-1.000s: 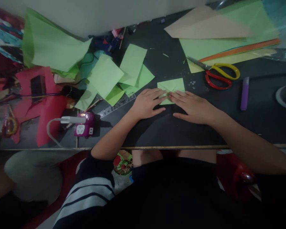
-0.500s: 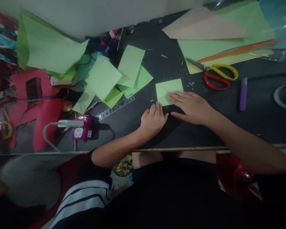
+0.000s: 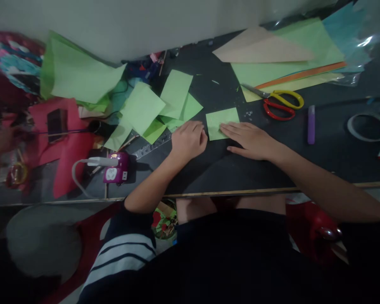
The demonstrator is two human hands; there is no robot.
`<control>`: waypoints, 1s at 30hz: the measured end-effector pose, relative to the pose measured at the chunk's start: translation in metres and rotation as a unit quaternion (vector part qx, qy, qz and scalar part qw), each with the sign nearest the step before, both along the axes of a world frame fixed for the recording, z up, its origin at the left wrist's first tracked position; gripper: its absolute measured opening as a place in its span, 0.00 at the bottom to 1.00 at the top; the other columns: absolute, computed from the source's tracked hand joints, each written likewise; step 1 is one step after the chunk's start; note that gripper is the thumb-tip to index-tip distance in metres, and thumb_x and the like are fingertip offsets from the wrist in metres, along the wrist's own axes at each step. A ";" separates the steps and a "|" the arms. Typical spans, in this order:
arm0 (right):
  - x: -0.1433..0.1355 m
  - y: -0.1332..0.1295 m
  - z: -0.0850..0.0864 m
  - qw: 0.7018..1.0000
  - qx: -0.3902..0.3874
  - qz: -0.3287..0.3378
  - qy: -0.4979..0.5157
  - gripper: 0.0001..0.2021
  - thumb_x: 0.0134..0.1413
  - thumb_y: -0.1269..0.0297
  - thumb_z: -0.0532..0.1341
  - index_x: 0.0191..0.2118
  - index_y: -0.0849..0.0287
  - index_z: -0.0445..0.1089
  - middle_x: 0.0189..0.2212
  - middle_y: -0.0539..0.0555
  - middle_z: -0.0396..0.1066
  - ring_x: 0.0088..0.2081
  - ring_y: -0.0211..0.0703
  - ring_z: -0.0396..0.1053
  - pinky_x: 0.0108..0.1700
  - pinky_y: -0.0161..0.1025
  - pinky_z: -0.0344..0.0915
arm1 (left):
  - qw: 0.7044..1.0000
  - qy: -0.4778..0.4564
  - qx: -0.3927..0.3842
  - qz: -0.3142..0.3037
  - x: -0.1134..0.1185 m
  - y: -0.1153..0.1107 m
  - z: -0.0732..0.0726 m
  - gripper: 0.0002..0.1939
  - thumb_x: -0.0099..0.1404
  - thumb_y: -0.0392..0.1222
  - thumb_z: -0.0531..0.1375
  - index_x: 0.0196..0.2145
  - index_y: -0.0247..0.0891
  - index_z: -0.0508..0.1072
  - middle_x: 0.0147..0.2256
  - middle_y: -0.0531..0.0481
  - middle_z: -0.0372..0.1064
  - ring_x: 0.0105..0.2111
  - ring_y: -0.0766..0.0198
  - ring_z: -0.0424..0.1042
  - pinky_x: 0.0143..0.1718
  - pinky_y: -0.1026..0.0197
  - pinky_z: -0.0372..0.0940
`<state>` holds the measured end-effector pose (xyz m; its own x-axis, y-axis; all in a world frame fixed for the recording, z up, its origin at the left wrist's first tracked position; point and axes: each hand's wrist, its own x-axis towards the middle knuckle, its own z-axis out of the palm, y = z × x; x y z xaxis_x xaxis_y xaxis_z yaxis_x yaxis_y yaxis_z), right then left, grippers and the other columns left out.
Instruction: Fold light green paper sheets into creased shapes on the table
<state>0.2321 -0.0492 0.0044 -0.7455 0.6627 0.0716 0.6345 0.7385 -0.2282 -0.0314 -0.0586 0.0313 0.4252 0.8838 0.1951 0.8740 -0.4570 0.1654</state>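
Observation:
A small light green paper [image 3: 213, 125] lies flat on the dark table [image 3: 205, 173]. Spread fingers of my right hand [image 3: 248, 140] rest on its right part, with the thumb off the paper's lower edge. Just left of the paper, my left hand [image 3: 189, 141] is curled near the end of a clear ruler [image 3: 152, 145]; whether anything is inside its fingers is hidden. Several green sheets [image 3: 144, 109] overlap beyond the left hand.
Scissors [image 3: 280, 103] lie right of the paper, then a purple stick [image 3: 311, 125] and a tape roll [image 3: 369, 126]. A purple adapter [image 3: 116, 168] with a cable sits at left. Another person's hand [image 3: 0, 141] shows at the far left.
My left hand has moved left, off the small paper's lower edge, and its fingers have curled. My right hand stays on the paper. Another person's hand has appeared at far left; the view has shifted.

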 end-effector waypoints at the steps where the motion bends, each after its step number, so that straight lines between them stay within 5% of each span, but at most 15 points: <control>1: 0.001 0.001 -0.003 1.000 0.001 0.001 0.002 0.35 0.77 0.48 0.49 0.80 0.59 0.53 0.77 0.61 0.57 0.77 0.55 0.58 0.75 0.57 0.61 | 0.998 -0.018 -0.005 -0.054 -0.002 0.004 -0.003 0.27 0.77 0.39 0.46 0.62 0.26 0.77 0.63 0.31 0.77 0.65 0.47 0.76 0.65 0.43 0.73; 3: 0.002 0.003 -0.009 1.000 0.002 0.003 0.004 0.36 0.77 0.48 0.49 0.81 0.58 0.49 0.78 0.61 0.56 0.78 0.54 0.56 0.76 0.58 0.58 | 0.982 -0.002 -0.064 -0.178 -0.003 0.005 -0.012 0.29 0.77 0.41 0.47 0.67 0.23 0.71 0.70 0.31 0.68 0.72 0.49 0.68 0.72 0.45 0.67; 5: 0.004 0.006 -0.013 1.000 -0.004 0.011 0.003 0.37 0.77 0.47 0.49 0.82 0.57 0.46 0.79 0.62 0.53 0.78 0.54 0.55 0.77 0.58 0.56 | 0.972 0.026 -0.093 -0.213 -0.003 0.000 -0.021 0.33 0.80 0.47 0.46 0.70 0.19 0.66 0.73 0.27 0.61 0.75 0.46 0.62 0.75 0.43 0.62; 11: 0.012 0.012 -0.012 0.999 -0.021 0.036 -0.025 0.43 0.75 0.39 0.49 0.83 0.61 0.43 0.80 0.64 0.48 0.79 0.59 0.53 0.78 0.60 0.54 | 0.973 0.053 -0.090 -0.207 -0.006 -0.013 -0.030 0.41 0.81 0.62 0.46 0.76 0.25 0.58 0.76 0.30 0.54 0.78 0.49 0.55 0.79 0.46 0.54; 15: -0.006 -0.011 -0.008 1.000 0.001 0.010 -0.025 0.39 0.76 0.43 0.46 0.82 0.61 0.48 0.79 0.63 0.53 0.78 0.57 0.56 0.79 0.59 0.53 | 0.975 0.048 -0.082 -0.202 -0.006 -0.011 -0.035 0.47 0.78 0.69 0.49 0.75 0.24 0.60 0.75 0.28 0.56 0.77 0.46 0.57 0.78 0.44 0.55; 20: -0.029 -0.044 -0.007 0.999 -0.039 -0.026 -0.004 0.41 0.76 0.44 0.45 0.79 0.74 0.52 0.79 0.71 0.51 0.79 0.60 0.54 0.78 0.58 0.57 | 0.978 0.002 -0.063 -0.199 -0.009 -0.011 -0.043 0.49 0.78 0.72 0.44 0.75 0.26 0.61 0.75 0.28 0.58 0.77 0.47 0.59 0.78 0.45 0.57; 30: -0.007 -0.048 0.012 0.989 -0.054 -0.139 -0.011 0.32 0.75 0.52 0.49 0.75 0.63 0.65 0.74 0.62 0.63 0.74 0.60 0.64 0.75 0.61 0.63 | 0.977 -0.014 -0.079 -0.197 -0.010 -0.012 -0.046 0.49 0.78 0.72 0.43 0.77 0.27 0.57 0.76 0.32 0.55 0.78 0.48 0.55 0.79 0.45 0.54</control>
<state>0.2255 -0.0969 0.0167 -0.5344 0.8449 -0.0249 0.8152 0.5074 -0.2792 -0.0415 -0.0702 -0.0148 0.7350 0.6726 0.0862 0.6294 -0.7240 0.2822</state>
